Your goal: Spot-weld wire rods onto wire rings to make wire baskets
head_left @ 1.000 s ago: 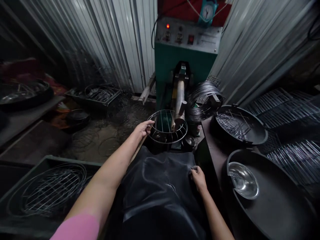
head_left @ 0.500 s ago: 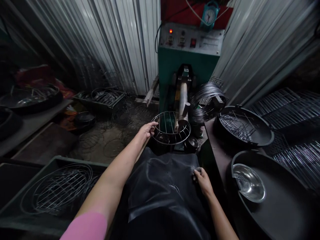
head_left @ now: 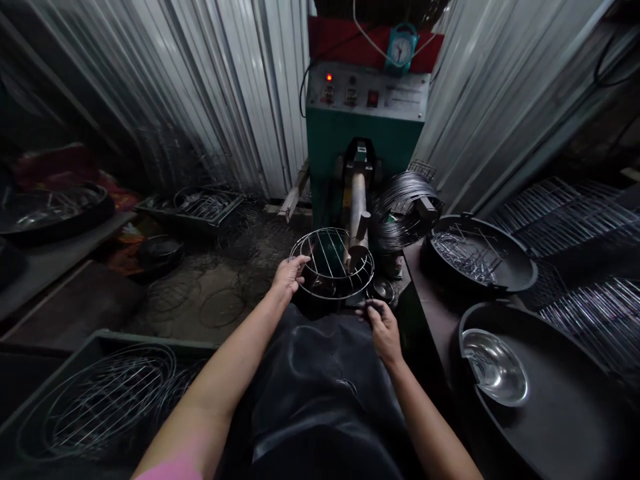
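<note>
My left hand [head_left: 290, 277] is closed on the left rim of a round wire rack [head_left: 324, 297], which has parallel bars across it and short upright wires round its edge. The rack's right part sits at the tip of the thick metal arm [head_left: 358, 200] of a green machine [head_left: 390, 137]. Just below the rack's near right edge, my right hand [head_left: 384, 330] has its fingers pinched together. A thin dark bit shows at those fingertips, too small to name. A black apron [head_left: 325, 373] covers my lap.
A wire coil [head_left: 407, 207] hangs right of the machine arm. Farther right are a black pan of wire pieces [head_left: 523, 270], a large pan with a steel bowl [head_left: 510, 373], and stacked wire racks [head_left: 600, 327]. A green bin [head_left: 100, 340] of racks stands at left.
My right hand has risen from over the apron to just below the rack's near edge. My left hand still grips the rim. The whole view has shifted slightly.
</note>
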Tool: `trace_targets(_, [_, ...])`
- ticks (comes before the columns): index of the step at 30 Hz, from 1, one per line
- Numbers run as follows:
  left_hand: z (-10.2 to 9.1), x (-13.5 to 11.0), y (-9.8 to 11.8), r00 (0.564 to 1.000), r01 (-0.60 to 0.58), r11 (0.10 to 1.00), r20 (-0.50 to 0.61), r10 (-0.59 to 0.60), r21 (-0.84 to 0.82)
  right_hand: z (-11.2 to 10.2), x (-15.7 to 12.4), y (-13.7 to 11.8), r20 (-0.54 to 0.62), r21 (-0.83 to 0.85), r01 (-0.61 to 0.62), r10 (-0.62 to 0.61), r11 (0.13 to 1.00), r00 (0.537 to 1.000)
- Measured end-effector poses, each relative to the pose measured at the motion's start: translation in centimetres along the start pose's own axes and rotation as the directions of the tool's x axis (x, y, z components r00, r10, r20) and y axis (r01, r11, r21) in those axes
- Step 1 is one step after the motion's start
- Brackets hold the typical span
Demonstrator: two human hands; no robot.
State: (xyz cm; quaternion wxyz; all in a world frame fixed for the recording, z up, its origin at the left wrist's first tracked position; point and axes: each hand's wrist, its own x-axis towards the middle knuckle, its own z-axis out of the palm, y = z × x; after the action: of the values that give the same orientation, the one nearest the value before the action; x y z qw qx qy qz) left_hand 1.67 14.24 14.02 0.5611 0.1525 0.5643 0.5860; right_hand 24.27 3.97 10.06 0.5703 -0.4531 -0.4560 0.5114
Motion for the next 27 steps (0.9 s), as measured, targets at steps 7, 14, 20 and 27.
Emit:
trace_targets(7, [1.1,-2.4,-1.7,0.991,-0.099,0.995,-0.087,0.097,-0.019,4.2,3.1,-0.1,0.132,-0.176,-0.031,0.055,0.984,0.99])
trace_targets(14, [1.3,-2.3,-2.2,0.99,-0.118,0.992,-0.084,0.115,-0.037,3.6,3.5,-0.4,0.096,-0.158,-0.024,0.039,0.987,0.995])
trace_targets(20, [1.5,-1.8,-2.5,0.993,-0.108,0.994,-0.044,0.108,0.003,3.4,3.7,-0.8,0.102,-0.151,-0.023,0.038,0.988,0.994])
trace_targets(27, [1.8,-1.2,-2.6,0.995,-0.092,0.995,-0.034,0.091,-0.024,3.2,4.2,-1.1,0.115,-0.164,0.001,0.019,0.986,0.993])
